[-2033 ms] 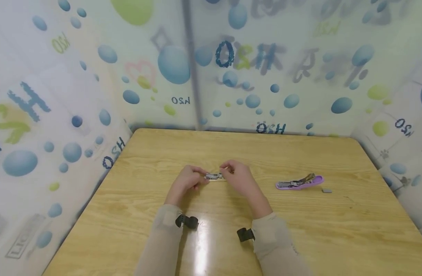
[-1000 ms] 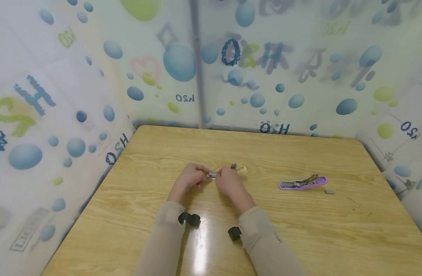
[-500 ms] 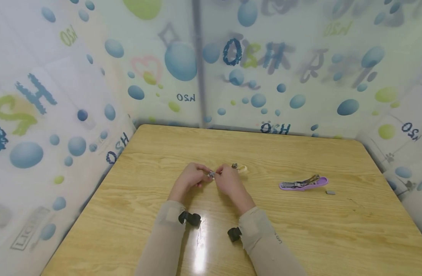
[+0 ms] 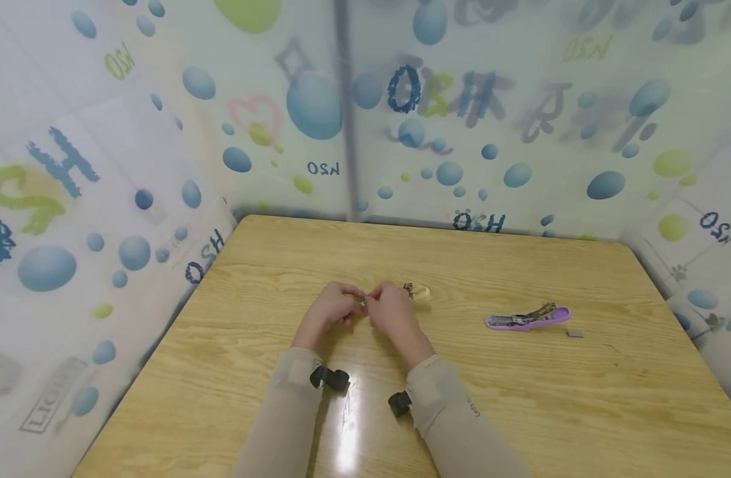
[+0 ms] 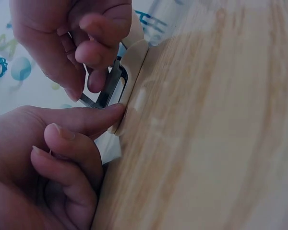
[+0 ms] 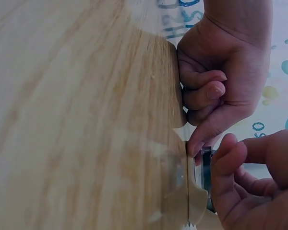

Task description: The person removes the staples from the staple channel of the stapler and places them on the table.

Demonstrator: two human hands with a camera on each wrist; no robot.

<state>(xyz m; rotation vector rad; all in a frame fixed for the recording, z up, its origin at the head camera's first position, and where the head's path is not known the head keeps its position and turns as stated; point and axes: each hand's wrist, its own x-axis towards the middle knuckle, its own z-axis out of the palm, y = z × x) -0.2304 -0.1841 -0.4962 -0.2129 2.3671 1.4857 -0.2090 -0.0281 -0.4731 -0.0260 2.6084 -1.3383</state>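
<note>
A cream stapler [image 4: 421, 292] lies opened out on the table, its metal magazine [image 5: 113, 84] showing between the hands in the left wrist view. My left hand [image 4: 334, 307] grips the stapler's front end between thumb and index finger, the other fingers curled beneath. Close beside it, my right hand [image 4: 392, 311] pinches the metal part of the stapler with thumb and fingertips. In the head view the two hands meet at the fingertips and cover most of the magazine. In the right wrist view the cream base [image 6: 197, 201] runs along the tabletop below the fingers.
To the right lies a purple stapler [image 4: 529, 320], also opened, with its metal parts raised. A small grey strip of staples [image 4: 575, 333] sits beside it. The wooden table [image 4: 251, 265] backs onto a patterned curtain [image 4: 508, 133].
My right hand has shifted left to meet the left hand, uncovering the cream stapler's far end and hiding more of the magazine. My left hand keeps its grip. The head view has shifted slightly.
</note>
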